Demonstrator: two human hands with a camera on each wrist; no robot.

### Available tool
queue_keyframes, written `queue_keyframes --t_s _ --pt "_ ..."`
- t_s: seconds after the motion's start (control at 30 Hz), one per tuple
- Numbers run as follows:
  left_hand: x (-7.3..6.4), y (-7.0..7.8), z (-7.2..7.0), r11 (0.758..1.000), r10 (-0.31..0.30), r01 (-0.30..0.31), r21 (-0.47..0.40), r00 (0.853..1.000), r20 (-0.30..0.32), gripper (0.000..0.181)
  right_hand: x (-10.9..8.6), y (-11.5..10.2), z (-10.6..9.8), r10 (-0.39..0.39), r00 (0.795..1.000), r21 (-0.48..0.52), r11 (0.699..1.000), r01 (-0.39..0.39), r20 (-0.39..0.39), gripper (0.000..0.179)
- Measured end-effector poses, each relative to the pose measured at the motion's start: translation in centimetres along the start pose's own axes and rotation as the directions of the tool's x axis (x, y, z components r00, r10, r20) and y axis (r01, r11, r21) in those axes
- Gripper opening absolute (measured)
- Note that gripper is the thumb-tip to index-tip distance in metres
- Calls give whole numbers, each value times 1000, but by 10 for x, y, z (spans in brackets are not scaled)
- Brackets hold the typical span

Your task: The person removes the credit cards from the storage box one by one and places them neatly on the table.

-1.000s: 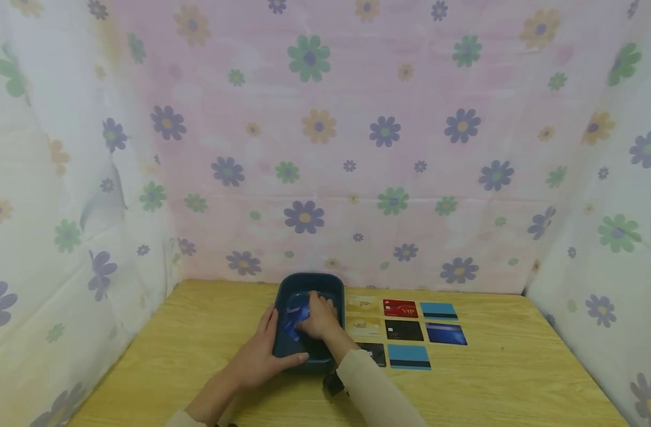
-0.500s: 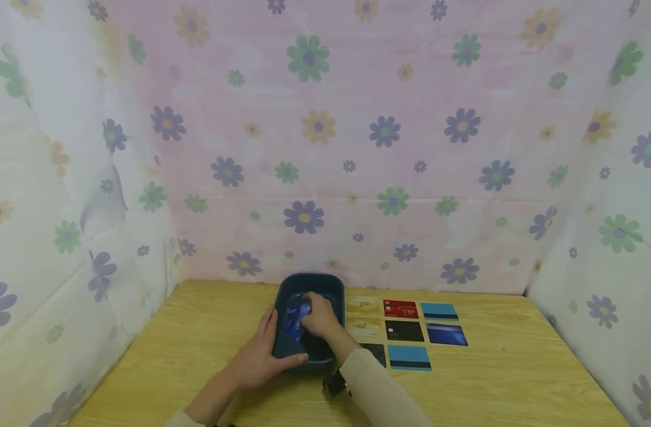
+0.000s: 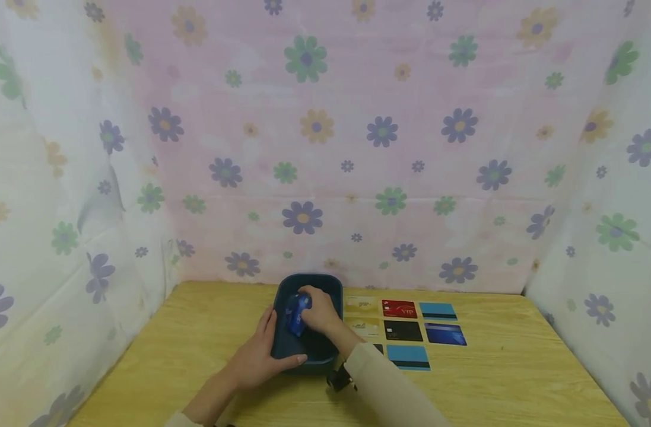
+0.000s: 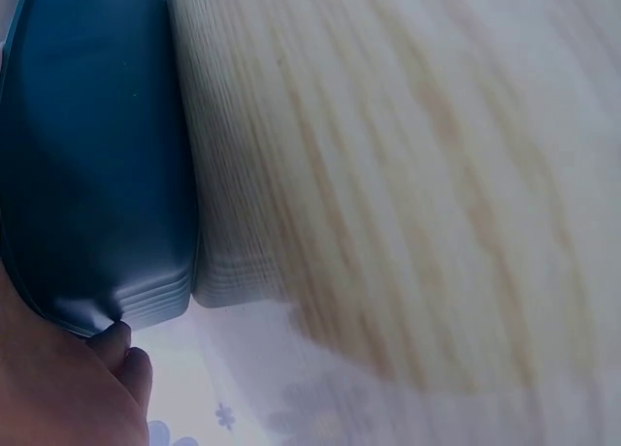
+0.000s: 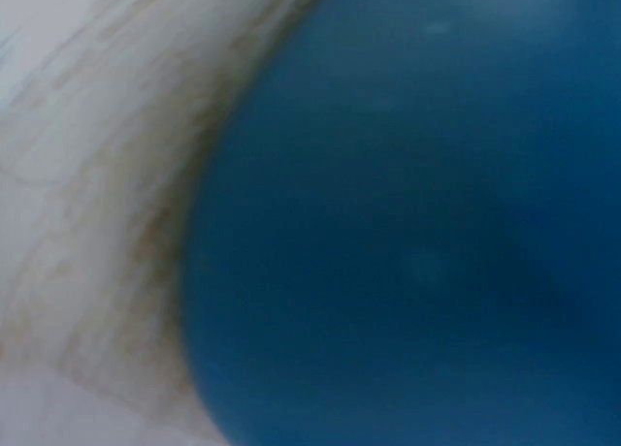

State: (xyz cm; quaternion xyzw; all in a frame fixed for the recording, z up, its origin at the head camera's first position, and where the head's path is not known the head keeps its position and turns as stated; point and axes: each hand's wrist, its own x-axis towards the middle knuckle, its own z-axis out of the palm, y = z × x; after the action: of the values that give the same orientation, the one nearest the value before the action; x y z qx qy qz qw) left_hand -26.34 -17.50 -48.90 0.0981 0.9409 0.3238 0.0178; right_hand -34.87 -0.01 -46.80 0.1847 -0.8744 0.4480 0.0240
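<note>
A dark teal plastic box [image 3: 288, 359] stands on the wooden table, also filling much of the left wrist view [image 4: 97, 145]. My left hand [image 3: 253, 359] grips its left side, thumb laid along the near rim and fingers against the outer wall. Inside the box, my right hand [image 3: 320, 311] pinches a glossy blue card [image 3: 295, 323] with pale lettering, held tilted up from the bottom. Whether more than one card is in that grip I cannot tell. The right wrist view shows just the blurred box [image 5: 388, 223], without the hand.
Right of the box, cards lie in rows: gold ones [image 3: 364, 304], a red VIP card [image 3: 400, 309], a black VIP card [image 3: 403, 331], a dark blue card [image 3: 445, 334] and light blue striped cards [image 3: 408, 357]. A flowered cloth [image 3: 325, 148] hangs behind the table.
My right hand has closed on the blue cards lying in the box and tilted blue card up, with the spread pieces now drawn together. The left hand keeps its hold on the box.
</note>
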Motion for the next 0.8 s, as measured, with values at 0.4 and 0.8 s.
queue_keyframes --t_s 0.4,0.8 --pt "0 2 -4 1000 2 -2 8 1000 1 129 -15 -9 -22 -17 1000 -11 1000 17 -21 49" --pt "-3 2 0 1000 8 -8 -11 1000 -9 131 -37 -1 -40 -44 999 51 998 45 -30 42"
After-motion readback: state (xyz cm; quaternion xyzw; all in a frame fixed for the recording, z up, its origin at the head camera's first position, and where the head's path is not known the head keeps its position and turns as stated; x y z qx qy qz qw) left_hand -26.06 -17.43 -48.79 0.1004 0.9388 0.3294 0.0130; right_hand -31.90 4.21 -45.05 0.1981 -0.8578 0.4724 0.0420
